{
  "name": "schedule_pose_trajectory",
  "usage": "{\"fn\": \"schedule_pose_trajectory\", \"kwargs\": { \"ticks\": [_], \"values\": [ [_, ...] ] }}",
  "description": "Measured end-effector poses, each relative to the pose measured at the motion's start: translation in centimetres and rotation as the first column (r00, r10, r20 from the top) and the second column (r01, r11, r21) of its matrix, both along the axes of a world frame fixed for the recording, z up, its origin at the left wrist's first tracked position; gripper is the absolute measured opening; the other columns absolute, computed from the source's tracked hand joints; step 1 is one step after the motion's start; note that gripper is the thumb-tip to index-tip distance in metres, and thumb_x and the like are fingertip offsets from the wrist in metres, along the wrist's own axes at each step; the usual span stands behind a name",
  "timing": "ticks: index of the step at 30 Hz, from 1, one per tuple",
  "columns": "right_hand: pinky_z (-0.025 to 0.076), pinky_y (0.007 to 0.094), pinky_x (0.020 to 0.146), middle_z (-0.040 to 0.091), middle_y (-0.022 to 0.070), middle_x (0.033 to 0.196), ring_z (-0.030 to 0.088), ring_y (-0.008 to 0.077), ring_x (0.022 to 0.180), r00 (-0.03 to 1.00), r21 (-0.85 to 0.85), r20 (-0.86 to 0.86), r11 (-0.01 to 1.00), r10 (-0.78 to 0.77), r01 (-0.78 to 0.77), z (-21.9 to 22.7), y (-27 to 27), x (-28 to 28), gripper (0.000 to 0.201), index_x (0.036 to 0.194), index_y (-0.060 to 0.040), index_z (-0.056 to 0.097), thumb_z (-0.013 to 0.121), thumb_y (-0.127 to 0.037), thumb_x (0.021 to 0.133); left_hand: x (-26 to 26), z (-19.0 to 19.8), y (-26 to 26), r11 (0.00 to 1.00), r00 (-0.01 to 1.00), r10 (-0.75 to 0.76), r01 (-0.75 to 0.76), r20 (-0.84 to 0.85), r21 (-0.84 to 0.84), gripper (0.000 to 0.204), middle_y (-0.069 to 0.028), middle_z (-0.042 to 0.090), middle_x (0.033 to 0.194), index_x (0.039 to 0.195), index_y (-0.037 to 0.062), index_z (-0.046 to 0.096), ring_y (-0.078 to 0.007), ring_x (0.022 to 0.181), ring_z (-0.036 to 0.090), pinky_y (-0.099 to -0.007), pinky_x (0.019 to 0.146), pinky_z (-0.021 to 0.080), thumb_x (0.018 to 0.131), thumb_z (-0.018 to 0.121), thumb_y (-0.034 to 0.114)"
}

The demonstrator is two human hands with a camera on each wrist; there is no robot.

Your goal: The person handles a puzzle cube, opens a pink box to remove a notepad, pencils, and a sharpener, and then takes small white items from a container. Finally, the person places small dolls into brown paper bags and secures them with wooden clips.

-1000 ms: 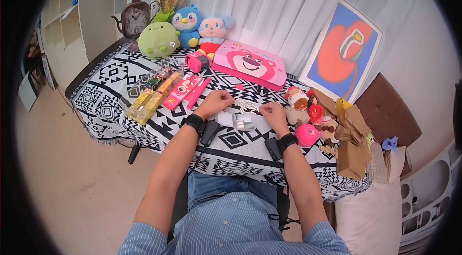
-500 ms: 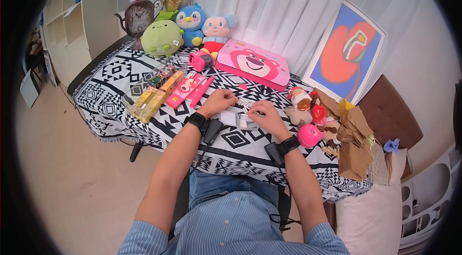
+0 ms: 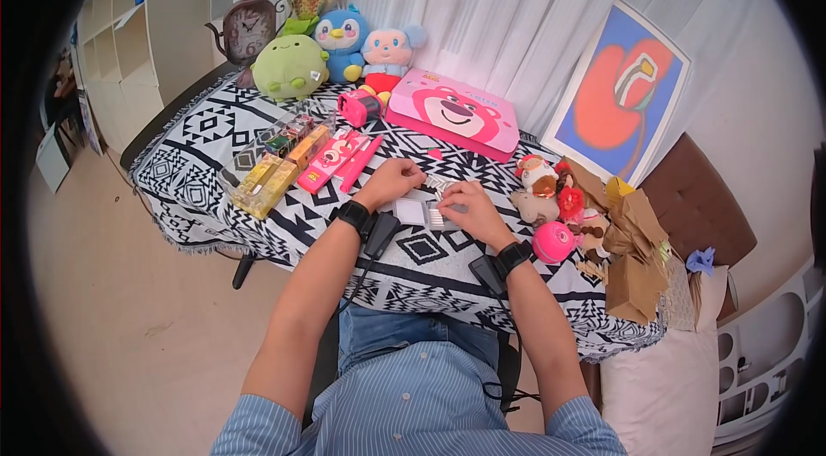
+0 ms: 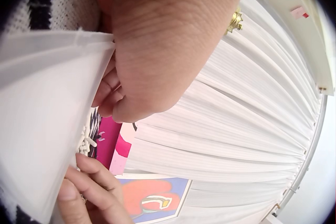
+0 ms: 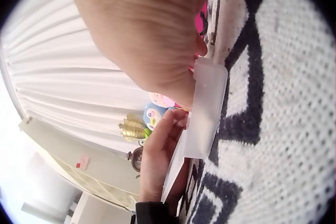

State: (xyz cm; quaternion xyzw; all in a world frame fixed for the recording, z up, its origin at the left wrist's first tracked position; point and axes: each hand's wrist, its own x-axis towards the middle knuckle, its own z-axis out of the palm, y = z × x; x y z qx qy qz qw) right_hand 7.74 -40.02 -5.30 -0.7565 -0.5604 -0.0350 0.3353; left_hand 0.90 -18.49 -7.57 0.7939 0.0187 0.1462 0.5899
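Observation:
A small clear plastic box [image 3: 440,218] stands on the patterned cloth, its hinged lid [image 3: 410,212] folded back to the left. Several white cotton swabs lie inside it, partly covered by my right hand [image 3: 475,211]. My right thumb and fingers pinch at swabs over the box, their tips low at its rim. Beyond the box lies a loose pile of cotton swabs [image 4: 85,142]. My left hand [image 3: 397,182] is at the left edge of this pile, fingers bent and thumb close to the forefinger; I cannot tell whether a swab is between them.
Left of my hands lie pink packages [image 3: 331,162] and clear cases [image 3: 267,185]. A pink bear box [image 3: 456,112] and plush toys [image 3: 288,69] stand at the back. On the right are small dolls [image 3: 538,189], a pink ball [image 3: 553,242] and crumpled brown paper [image 3: 635,271].
My right hand has moved from the right side of the swab pile toward me and left, over the box, and then lower to it. My left hand has stayed by the pile.

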Motion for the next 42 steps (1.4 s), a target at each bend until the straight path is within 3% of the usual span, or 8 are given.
{"fn": "schedule_pose_trajectory", "kwargs": {
  "ticks": [17,19,29,35,37,39,42],
  "values": [
    [0.041,0.0339,0.092,0.060,0.0037,0.100,0.050,0.0247,0.101,1.000,0.000,-0.001,1.000,0.023,-0.023,-0.48,0.01,0.04,0.013,0.090,-0.0121,0.072,0.072,-0.013,0.077,-0.01,0.08,0.00,1.000,1.000,0.005,-0.005,-0.024,0.008,0.020,-0.0006,0.063,0.073,0.086,0.0014,0.066,-0.0066,0.060,0.051,-0.0222,0.053,0.039,0.086,0.063,0.021],
    [0.041,0.0342,0.092,0.060,0.0038,0.100,0.050,0.0248,0.101,1.000,0.001,-0.005,1.000,0.023,-0.023,-0.47,0.02,0.06,0.013,0.090,-0.0120,0.072,0.072,-0.013,0.077,-0.10,0.23,-0.01,1.000,0.999,0.017,-0.017,-0.028,0.008,0.023,-0.0068,0.065,0.074,0.085,-0.0018,0.067,-0.0113,0.066,0.058,-0.0264,0.061,0.046,0.083,0.065,0.021],
    [0.040,0.0345,0.092,0.060,0.0039,0.099,0.051,0.0246,0.101,0.999,0.015,-0.032,0.999,0.039,-0.038,-0.38,0.23,-0.22,0.012,0.090,-0.0120,0.072,0.071,-0.015,0.078,-0.26,0.51,-0.07,1.000,0.999,0.014,-0.013,-0.039,0.014,0.023,-0.0063,0.066,0.074,0.085,-0.0018,0.066,-0.0108,0.067,0.058,-0.0257,0.062,0.046,0.084,0.064,0.022],
    [0.040,0.0344,0.092,0.060,0.0036,0.099,0.051,0.0245,0.101,0.998,0.019,-0.050,0.999,0.040,-0.039,-0.39,0.28,-0.26,0.011,0.089,-0.0121,0.072,0.071,-0.015,0.078,-0.19,0.35,-0.05,1.000,0.999,0.007,-0.007,-0.043,0.001,0.023,-0.0056,0.066,0.074,0.084,-0.0014,0.066,-0.0102,0.066,0.057,-0.0252,0.061,0.045,0.084,0.064,0.021],
    [0.040,0.0342,0.092,0.060,0.0035,0.100,0.051,0.0243,0.101,0.999,0.041,-0.043,0.999,0.026,-0.024,-0.54,0.36,-0.12,0.011,0.089,-0.0122,0.072,0.071,-0.014,0.078,-0.15,0.24,-0.11,1.000,1.000,-0.002,0.002,-0.016,-0.017,0.019,0.0002,0.061,0.070,0.084,0.0014,0.065,-0.0061,0.057,0.048,-0.0223,0.051,0.037,0.086,0.064,0.020],
    [0.040,0.0341,0.092,0.060,0.0033,0.101,0.051,0.0241,0.102,0.999,0.063,-0.036,0.998,0.011,-0.009,-0.67,0.33,-0.03,0.012,0.090,-0.0123,0.072,0.071,-0.014,0.078,-0.13,0.20,-0.06,1.000,1.000,-0.003,0.003,-0.017,-0.015,0.019,0.0002,0.061,0.070,0.084,0.0014,0.065,-0.0062,0.057,0.048,-0.0224,0.051,0.037,0.086,0.064,0.021],
    [0.041,0.0339,0.091,0.059,0.0029,0.104,0.050,0.0240,0.103,0.991,0.070,-0.128,0.996,-0.041,0.050,-0.02,0.19,-0.71,0.012,0.090,-0.0125,0.072,0.072,-0.013,0.078,-0.17,0.20,-0.09,1.000,1.000,-0.002,0.002,-0.014,-0.010,0.020,0.0001,0.061,0.070,0.083,0.0016,0.065,-0.0064,0.058,0.049,-0.0226,0.051,0.038,0.086,0.064,0.021]
  ]
}}
